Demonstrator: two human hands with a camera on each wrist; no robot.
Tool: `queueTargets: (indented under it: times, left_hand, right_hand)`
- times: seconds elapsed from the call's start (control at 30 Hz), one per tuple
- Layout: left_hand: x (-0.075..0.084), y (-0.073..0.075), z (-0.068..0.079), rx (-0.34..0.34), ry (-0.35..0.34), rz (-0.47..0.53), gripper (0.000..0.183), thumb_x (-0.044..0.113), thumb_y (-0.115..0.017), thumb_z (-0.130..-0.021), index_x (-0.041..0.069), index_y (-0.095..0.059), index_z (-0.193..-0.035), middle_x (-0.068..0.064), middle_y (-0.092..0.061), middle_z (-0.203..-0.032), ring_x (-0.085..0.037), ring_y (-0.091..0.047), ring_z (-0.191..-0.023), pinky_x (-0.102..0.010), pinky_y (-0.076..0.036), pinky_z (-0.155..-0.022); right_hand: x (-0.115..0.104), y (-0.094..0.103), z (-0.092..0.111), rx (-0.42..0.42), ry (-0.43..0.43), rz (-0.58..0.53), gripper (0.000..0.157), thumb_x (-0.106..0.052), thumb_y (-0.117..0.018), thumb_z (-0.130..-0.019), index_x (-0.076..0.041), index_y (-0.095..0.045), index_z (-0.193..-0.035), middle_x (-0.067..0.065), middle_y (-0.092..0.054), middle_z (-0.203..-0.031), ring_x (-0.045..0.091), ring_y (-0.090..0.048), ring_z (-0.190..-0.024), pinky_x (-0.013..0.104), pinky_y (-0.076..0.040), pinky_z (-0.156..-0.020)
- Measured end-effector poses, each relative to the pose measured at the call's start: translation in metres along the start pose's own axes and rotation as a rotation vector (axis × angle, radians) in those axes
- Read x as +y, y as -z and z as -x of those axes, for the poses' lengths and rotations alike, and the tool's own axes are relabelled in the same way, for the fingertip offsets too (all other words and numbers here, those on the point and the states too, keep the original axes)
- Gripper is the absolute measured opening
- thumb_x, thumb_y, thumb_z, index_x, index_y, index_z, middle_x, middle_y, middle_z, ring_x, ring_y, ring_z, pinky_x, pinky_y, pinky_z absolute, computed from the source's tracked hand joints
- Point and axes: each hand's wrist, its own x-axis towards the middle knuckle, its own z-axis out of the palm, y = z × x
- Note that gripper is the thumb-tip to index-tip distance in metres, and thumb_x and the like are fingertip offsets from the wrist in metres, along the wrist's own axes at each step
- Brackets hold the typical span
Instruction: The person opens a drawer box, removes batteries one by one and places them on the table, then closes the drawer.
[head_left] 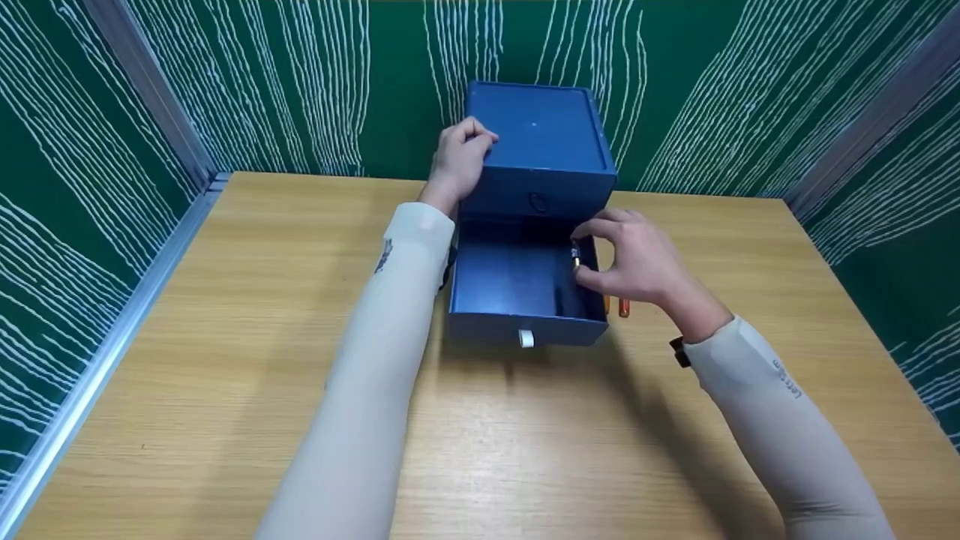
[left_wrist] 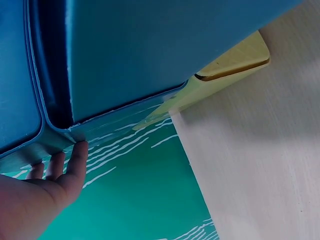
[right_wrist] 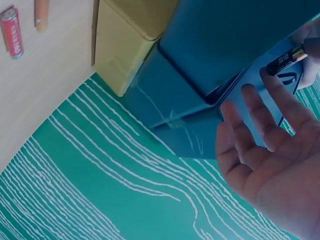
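Thumb and index finger of my right hand (head_left: 637,255) pinch a small black and gold battery (right_wrist: 286,61) at its ends. It is held over the right side of the pulled-out blue drawer (head_left: 517,277), and the other fingers spread loosely in the right wrist view. My left hand (head_left: 459,156) is at the left edge of the upper blue box (head_left: 536,127). In the left wrist view its fingertips (left_wrist: 79,150) touch the box's side wall. The drawer has a white pull tab (head_left: 526,339) on its front.
A yellow box (left_wrist: 230,65) sits beneath the blue drawer unit. On the wooden table (head_left: 300,337), right of the drawer, lie a red battery (right_wrist: 12,32) and an orange cylinder (right_wrist: 42,15). Green walls (head_left: 405,90) with white lines enclose the back and sides.
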Motion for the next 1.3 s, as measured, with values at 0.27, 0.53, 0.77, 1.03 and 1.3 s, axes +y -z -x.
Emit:
queueTargets:
  times: [0.27,0.53,0.77,1.03,1.3]
  left_hand:
    - [-0.001,0.001,0.001,-0.002,0.012,0.014,0.022,0.014,-0.044,-0.089,0.014,-0.048,-0.067,0.005,-0.06,-0.099,-0.013,-0.051,-0.084,-0.024,-0.035,-0.068]
    - [0.0,0.001,0.0,0.004,0.029,-0.014,0.019,0.016,-0.043,-0.089,0.013,-0.052,-0.072,0.004,-0.059,-0.095,-0.013,-0.049,-0.081,-0.024,-0.035,-0.068]
    - [0.0,0.0,-0.001,0.007,0.02,-0.022,0.019,0.015,-0.044,-0.089,0.013,-0.053,-0.073,0.005,-0.059,-0.094,-0.013,-0.049,-0.081,-0.023,-0.035,-0.068]
    - [0.0,0.0,0.0,0.008,0.02,-0.039,0.019,0.015,-0.043,-0.089,0.014,-0.055,-0.075,0.004,-0.058,-0.091,-0.014,-0.048,-0.076,-0.023,-0.034,-0.066]
    - [0.001,0.001,0.001,0.001,0.022,-0.03,0.019,0.017,-0.043,-0.09,0.013,-0.054,-0.074,0.003,-0.058,-0.092,-0.014,-0.048,-0.077,-0.024,-0.035,-0.067]
  right_hand:
    - [0.009,0.001,0.005,-0.011,-0.064,0.014,0.04,-0.039,-0.064,-0.069,-0.018,-0.061,-0.103,0.003,-0.055,-0.106,0.023,-0.046,-0.097,0.046,-0.041,-0.08]
    - [0.016,0.0,0.009,-0.028,-0.082,-0.01,0.042,-0.038,-0.066,-0.068,-0.017,-0.061,-0.104,0.003,-0.055,-0.107,0.023,-0.047,-0.098,0.048,-0.041,-0.082]
    - [0.025,-0.001,0.014,-0.031,-0.101,-0.014,0.042,-0.038,-0.067,-0.068,-0.018,-0.06,-0.104,0.003,-0.054,-0.107,0.023,-0.048,-0.097,0.047,-0.042,-0.081]
    - [0.034,-0.001,0.019,-0.03,-0.119,0.004,0.038,-0.037,-0.064,-0.07,-0.018,-0.06,-0.103,0.003,-0.053,-0.107,0.024,-0.048,-0.097,0.047,-0.043,-0.078]
    - [0.041,-0.002,0.023,-0.054,-0.16,0.024,0.039,-0.038,-0.064,-0.069,-0.021,-0.059,-0.103,0.002,-0.052,-0.103,0.024,-0.048,-0.093,0.047,-0.044,-0.076]
